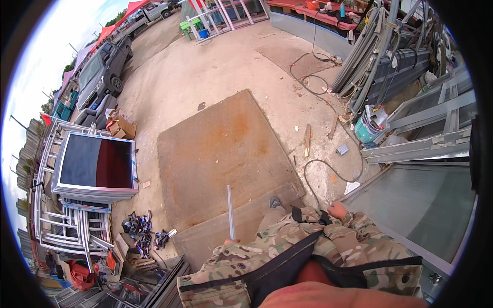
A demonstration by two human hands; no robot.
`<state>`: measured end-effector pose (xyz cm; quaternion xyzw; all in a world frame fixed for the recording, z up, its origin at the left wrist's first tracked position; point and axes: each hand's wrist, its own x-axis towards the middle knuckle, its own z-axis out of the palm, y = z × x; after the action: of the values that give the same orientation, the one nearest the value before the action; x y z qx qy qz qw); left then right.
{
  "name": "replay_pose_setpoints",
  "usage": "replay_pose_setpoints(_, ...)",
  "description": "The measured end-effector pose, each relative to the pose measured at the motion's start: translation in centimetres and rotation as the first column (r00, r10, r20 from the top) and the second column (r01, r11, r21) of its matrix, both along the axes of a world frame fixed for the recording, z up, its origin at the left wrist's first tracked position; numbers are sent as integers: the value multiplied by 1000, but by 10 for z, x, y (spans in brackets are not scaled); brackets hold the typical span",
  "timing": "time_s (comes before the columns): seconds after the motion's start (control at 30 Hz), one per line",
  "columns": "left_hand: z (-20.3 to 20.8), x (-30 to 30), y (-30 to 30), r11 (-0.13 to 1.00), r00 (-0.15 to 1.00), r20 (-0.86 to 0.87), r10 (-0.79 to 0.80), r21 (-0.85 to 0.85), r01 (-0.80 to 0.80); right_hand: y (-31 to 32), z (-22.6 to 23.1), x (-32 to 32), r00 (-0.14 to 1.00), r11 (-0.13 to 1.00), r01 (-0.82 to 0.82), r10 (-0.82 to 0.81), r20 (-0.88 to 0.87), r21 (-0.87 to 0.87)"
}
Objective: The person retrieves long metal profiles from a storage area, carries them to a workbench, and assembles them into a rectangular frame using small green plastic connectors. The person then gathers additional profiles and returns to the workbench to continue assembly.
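My left hand (231, 241) is mostly hidden by my camouflage sleeve; only its knuckles show. It is closed on a thin, straight, silver-grey metal strip (230, 211), which points away from me over the brown steel plate (221, 149) in the ground. At my right side hangs my right hand (337, 210), its fingers curled in. Whatever it may hold is hidden from this view. Nearest to it are a dark cable (311, 177) on the concrete and a large framed glass panel (418, 205).
Stacked framed windows (97, 161) stand on the left, with a cardboard box (121, 126) behind them. A bucket (367, 128) and leaning metal profiles (362, 61) line the right side. Wood strips (307, 140) and a small grey box (342, 149) lie on the concrete. A pickup (102, 72) is parked far left.
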<state>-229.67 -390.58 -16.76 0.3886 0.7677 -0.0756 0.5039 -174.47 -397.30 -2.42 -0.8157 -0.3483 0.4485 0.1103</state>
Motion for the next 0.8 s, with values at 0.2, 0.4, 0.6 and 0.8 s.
replay_pose_setpoints(0.2,59,117,296,756,831,40,-555,441,484,164,13,24,963,970,-60,-6,269,236)
replay_pose_setpoints(0.4,123,254,526,393,546,-111,-831,578,715,448,69,29,809,675,-486,108,578,554)
replay_pose_setpoints(0.6,160,348,727,7,362,-334,-870,727,687,686,68,90,684,657,-718,602,412,229)
replay_pose_setpoints(0.8,185,395,929,-10,461,-345,-817,809,588,880,45,169,645,654,-752,756,112,-79)
